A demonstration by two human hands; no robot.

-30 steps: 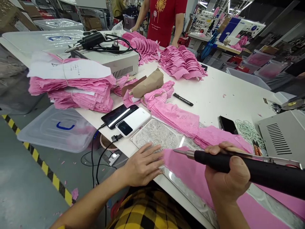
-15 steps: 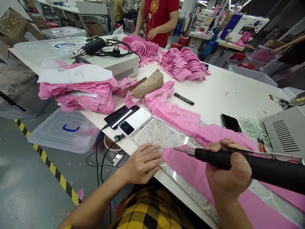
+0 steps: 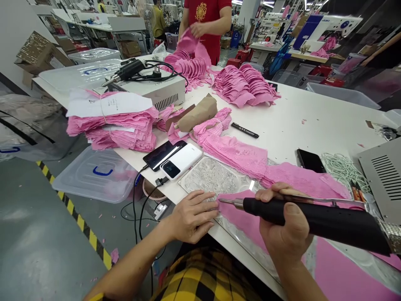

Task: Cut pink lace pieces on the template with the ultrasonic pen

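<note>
My right hand [image 3: 285,225] is wrapped round a thick black handheld tool [image 3: 272,211] with a pointed metal tip. A thin silver strip runs along the tool's upper side. The tip meets the left end of a flat pink fabric piece [image 3: 241,219], close to my left fingertips. With fingers stretched out, my left hand [image 3: 196,215] lies flat by that end, on the edge of a clear-topped board [image 3: 209,175]. A layered stack of pink lace fabric [image 3: 238,156] lies just beyond the board.
Nearby are a white power bank [image 3: 184,159], a phone [image 3: 308,161], a marker [image 3: 244,130] and green elastic loops [image 3: 341,167]. Tied pink bundles [image 3: 125,129] sit left, before a grey box [image 3: 166,94] bearing a similar tool. Across the table, a person in red [image 3: 213,25] handles pink pieces.
The tool and my right hand have shifted left, bringing the tip nearer the fabric's end and my left fingers. The person opposite has lifted pink pieces. The view has turned slightly.
</note>
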